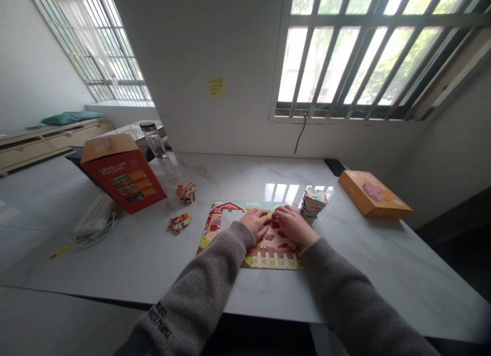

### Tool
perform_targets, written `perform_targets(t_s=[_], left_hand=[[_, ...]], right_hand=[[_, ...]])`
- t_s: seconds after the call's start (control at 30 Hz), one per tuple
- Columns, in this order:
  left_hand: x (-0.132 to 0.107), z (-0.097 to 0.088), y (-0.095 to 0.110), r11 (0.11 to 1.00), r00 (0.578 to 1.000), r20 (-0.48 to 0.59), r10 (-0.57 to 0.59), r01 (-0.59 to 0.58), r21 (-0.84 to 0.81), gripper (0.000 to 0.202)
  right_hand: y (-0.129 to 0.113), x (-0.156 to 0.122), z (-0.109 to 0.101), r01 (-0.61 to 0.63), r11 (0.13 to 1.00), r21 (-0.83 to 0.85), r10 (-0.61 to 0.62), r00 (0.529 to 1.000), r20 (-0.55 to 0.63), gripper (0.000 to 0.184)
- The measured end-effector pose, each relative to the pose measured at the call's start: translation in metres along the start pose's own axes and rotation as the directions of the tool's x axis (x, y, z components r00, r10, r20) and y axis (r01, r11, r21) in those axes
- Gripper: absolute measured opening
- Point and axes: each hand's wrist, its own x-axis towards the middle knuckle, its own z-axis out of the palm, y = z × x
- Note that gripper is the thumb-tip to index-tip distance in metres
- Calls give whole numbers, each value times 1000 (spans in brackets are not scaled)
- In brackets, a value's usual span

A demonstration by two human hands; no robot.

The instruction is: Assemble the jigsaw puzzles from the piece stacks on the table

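Cardboard puzzle tray (226, 233) holds pieces (278, 238) under left hand (255, 224) and right hand (293, 225).

Puzzle (273, 256) on marble table (245, 174), piece stack (313, 202) right.

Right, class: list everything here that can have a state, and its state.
left hand, pressing on puzzle
right hand, pressing on puzzle
farm jigsaw puzzle, flat under both hands
stack of puzzle pieces, piled upright
orange box, lying flat
red puzzle box, tilted
clear bottle, upright, capped
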Motion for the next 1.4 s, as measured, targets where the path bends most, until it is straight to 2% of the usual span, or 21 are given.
perform_targets(t_s=[0.27,0.37,0.5,0.63,0.77,0.83,0.93,1.0,1.2,1.4], left_hand=[[1,-7,4,1000,1000,26,-12,12,4,30],[-2,-18,-2,997,997,16,-77,77,-22,27],[-20,-43,-16,981,977,-91,-192,188,-52,25],[-63,-69,-39,950,924,-235,-303,313,6,20],[-127,-93,-72,882,846,-357,-397,459,107,21],[-161,-101,-89,842,790,-420,-446,529,101,24],[-200,-106,-109,778,728,-437,-527,621,96,25],[-213,-106,-116,755,715,-413,-564,649,93,27],[-211,-104,-112,699,682,-359,-638,708,102,21],[-209,-105,-108,697,672,-414,-614,708,116,23]], right_hand=[[3,-4,7,-14,999,37,15,1000,-21,29],[4,-5,8,-22,999,46,23,999,-24,31],[5,-6,9,-21,998,59,22,999,-23,30],[7,-6,10,-23,998,63,24,1000,-9,30],[10,-6,13,-21,998,54,21,1000,0,29],[11,-6,14,-14,998,54,14,1000,-9,29],[12,-6,16,-12,998,56,13,1000,-25,29],[13,-7,17,-13,998,61,15,999,-31,29],[16,-7,19,-20,997,70,23,999,-37,29],[15,-7,18,-21,997,71,23,999,-34,29]])
